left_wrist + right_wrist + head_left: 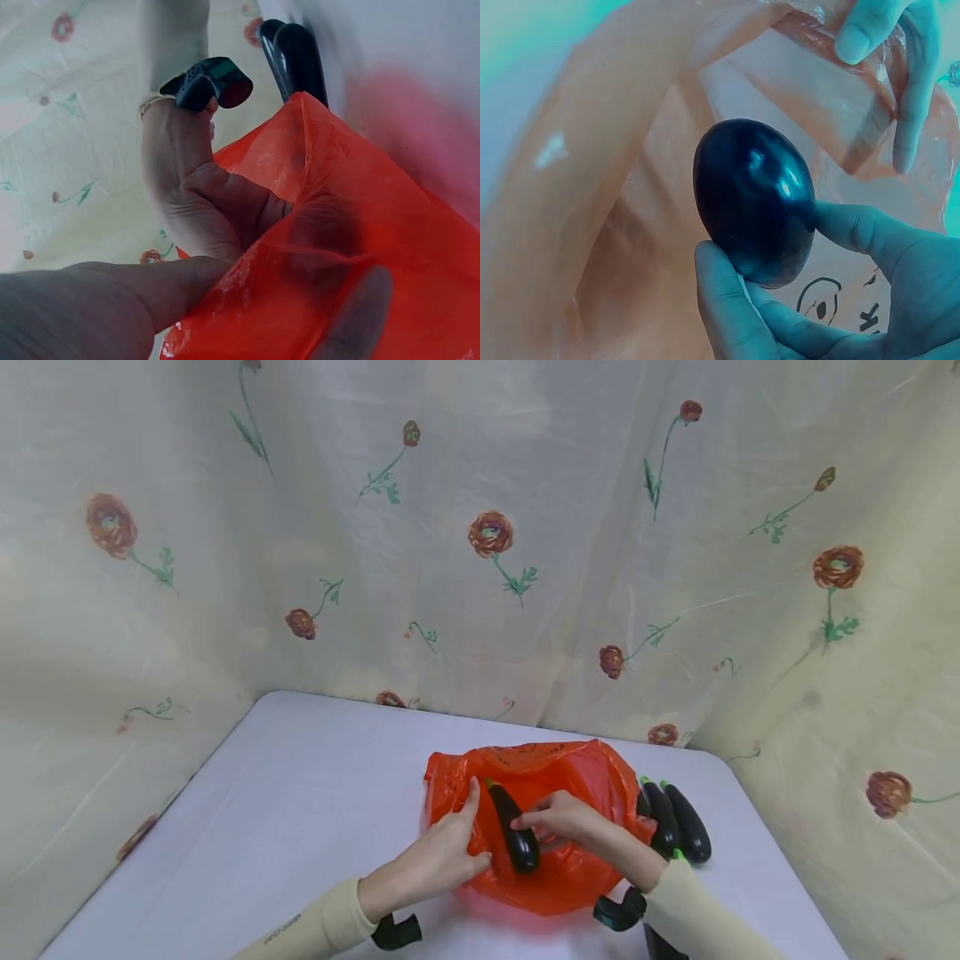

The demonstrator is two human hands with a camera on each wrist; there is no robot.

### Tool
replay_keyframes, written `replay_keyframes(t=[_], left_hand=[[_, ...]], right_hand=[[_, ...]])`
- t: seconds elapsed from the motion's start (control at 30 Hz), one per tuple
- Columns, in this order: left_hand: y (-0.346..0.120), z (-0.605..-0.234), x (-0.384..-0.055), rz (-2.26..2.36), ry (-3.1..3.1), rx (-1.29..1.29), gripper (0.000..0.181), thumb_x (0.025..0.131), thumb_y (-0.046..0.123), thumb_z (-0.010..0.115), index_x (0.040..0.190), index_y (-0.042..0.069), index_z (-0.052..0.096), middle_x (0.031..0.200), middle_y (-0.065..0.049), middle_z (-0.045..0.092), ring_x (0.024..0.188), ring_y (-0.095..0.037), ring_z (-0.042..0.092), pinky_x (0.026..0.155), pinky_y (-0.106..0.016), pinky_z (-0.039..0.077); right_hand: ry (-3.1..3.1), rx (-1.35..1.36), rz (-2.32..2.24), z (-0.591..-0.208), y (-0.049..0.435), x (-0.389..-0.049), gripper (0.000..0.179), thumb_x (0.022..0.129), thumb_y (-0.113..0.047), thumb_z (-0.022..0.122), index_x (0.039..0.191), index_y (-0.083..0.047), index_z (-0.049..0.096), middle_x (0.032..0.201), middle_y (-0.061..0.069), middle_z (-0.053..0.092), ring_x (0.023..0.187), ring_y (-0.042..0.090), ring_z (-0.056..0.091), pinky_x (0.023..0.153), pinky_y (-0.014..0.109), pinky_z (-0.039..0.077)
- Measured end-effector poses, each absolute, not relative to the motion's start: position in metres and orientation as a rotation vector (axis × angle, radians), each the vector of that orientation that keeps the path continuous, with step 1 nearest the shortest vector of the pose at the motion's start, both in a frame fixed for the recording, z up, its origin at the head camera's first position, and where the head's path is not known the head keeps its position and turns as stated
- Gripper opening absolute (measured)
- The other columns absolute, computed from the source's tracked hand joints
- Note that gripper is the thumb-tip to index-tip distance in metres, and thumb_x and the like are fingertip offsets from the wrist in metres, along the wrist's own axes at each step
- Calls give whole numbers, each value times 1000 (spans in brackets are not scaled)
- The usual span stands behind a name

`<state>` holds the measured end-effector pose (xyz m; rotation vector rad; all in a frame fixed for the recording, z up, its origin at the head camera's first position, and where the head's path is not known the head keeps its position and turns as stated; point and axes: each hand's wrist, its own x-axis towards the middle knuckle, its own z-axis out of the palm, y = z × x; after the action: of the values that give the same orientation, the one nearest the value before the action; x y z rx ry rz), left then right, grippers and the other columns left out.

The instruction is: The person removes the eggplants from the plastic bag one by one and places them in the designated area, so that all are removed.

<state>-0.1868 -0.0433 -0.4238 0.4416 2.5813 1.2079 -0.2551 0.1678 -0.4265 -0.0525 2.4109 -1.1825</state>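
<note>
A red plastic bag (pixel 577 877) sits on the table with its mouth spread open upward. My left hand (pixel 446 856) holds the bag's near-left rim, index finger and thumb pointing inward; some fingers lie behind the film. An eggplant (pixel 517 835), dark and glossy with a green stem end, is over the bag's mouth. My right hand (pixel 566 818) pinches its thicker lower part between thumb and fingers. The right wrist view shows the eggplant's round end (pixel 754 202) against the bag's inside. In the left wrist view, red film (pixel 420 262) covers part of my right hand's fingers.
More eggplants (pixel 688 822) lie to the right of the bag, partly behind my right forearm. Another dark piece (pixel 660 943) shows below that sleeve. The white table (pixel 300 793) stands against flower-printed curtains (pixel 555 635) at the back and sides.
</note>
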Motion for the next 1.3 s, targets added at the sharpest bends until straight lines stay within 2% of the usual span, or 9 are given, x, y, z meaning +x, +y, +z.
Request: replay_keyframes(t=[0.37,0.93,1.3], left_hand=[[-42,-425,-186,1215,2586,435,99,86,19,69,156,9,0,58,-2,50,44,-13,49,48,-23,49],[-42,-424,-187,1241,2571,448,97,86,19,69,156,7,3,60,-3,54,46,-13,51,50,-24,51],[-41,-426,-187,1240,2591,468,99,85,16,70,155,6,1,59,-1,53,45,-12,50,47,-25,50]], right_hand=[[2354,-16,-1207,-417,180,-249,28,85,-23,73,105,-4,74,99,8,71,83,22,67,75,40,59],[2380,-53,-1133,-389,193,-235,35,82,-30,76,106,-5,72,95,5,70,86,22,63,76,38,60],[2324,-122,-1162,-373,208,-225,41,86,-32,72,113,-1,68,101,9,68,88,21,65,78,39,59]])
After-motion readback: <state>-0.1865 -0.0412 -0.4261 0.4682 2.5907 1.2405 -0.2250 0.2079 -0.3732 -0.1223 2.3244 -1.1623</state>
